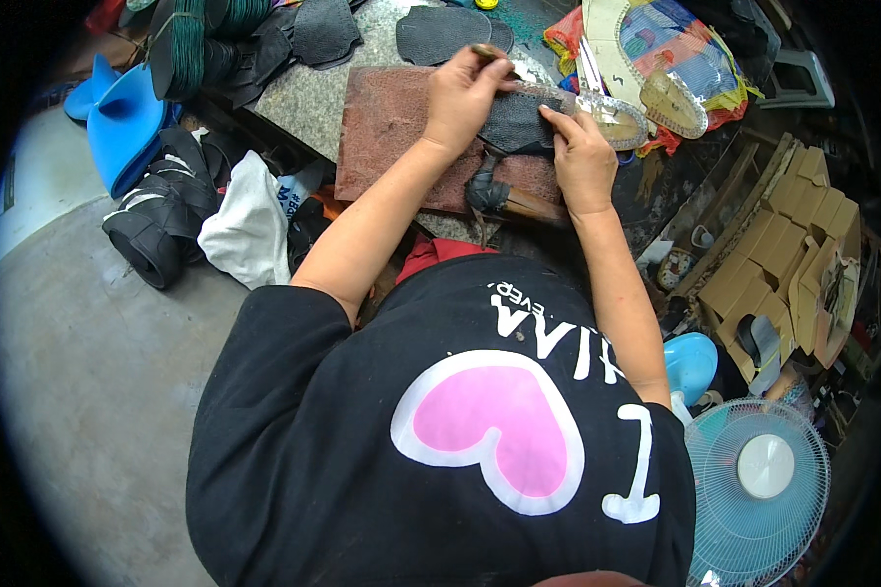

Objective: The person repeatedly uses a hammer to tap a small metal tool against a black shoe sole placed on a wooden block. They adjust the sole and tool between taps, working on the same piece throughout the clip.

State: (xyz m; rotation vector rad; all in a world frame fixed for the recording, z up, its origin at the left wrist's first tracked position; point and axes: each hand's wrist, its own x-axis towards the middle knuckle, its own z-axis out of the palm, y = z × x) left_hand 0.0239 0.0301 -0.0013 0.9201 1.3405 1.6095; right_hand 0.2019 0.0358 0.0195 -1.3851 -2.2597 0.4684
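Observation:
A textured black leather piece (515,125) lies on a reddish-brown board (387,127). My left hand (460,103) is closed above its upper left edge, pinching a short, dark, brass-toned tool (484,51) whose exact kind I cannot make out. At the leather's right edge, my right hand (585,161) is closed with its fingertips on the piece, apparently gripping or pressing it. A pale, clear sole-shaped template (619,123) with a marked edge reaches past the right fingers. Below the leather rests a hammer-like tool (489,191), its head wrapped in black and its handle wooden.
More black leather pieces (440,34) lie on the grey stone tabletop (299,108). Spools of dark green cord (181,49) stand at the far left. Another clear template (673,103) sits at the right. Cardboard (783,245) and a fan (759,489) occupy the right side.

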